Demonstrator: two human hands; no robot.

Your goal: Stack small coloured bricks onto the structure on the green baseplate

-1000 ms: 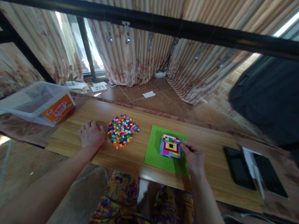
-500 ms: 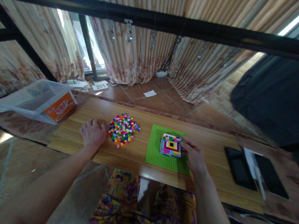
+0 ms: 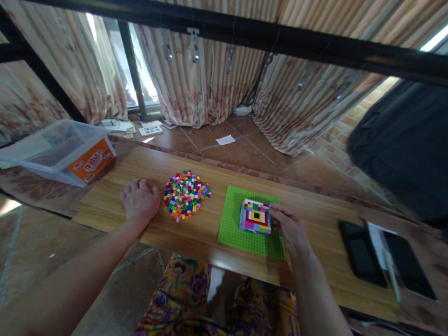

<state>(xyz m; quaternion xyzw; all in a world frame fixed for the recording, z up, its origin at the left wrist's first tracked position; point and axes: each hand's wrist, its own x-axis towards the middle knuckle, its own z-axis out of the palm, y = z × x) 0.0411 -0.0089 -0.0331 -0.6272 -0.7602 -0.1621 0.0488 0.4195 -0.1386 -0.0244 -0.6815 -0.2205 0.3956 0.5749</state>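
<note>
A square build of colourful toy bricks (image 3: 255, 224) stands on the green baseplate (image 3: 228, 231). Its top has rings of white, red and yellow around a black centre. My right hand (image 3: 291, 230) is at the build's right side, with its fingertips at the upper right corner. The fingers are drawn together, and whatever lies between them is too small to make out. Left of the baseplate lies a heap of small loose bricks (image 3: 186, 196) in many colours. My left hand (image 3: 140, 201) rests palm down on the board just left of this heap, holding nothing.
Both hands work over a long wooden board (image 3: 205, 239). A clear plastic box (image 3: 58, 156) with an orange label stands at the far left. On the right lie a dark tablet or phone (image 3: 361, 251) and another dark device (image 3: 411, 265). A black bar (image 3: 236, 30) crosses above.
The view has shifted very slightly. My right fingertips have moved a little at the build's upper right corner; my left hand stays put.
</note>
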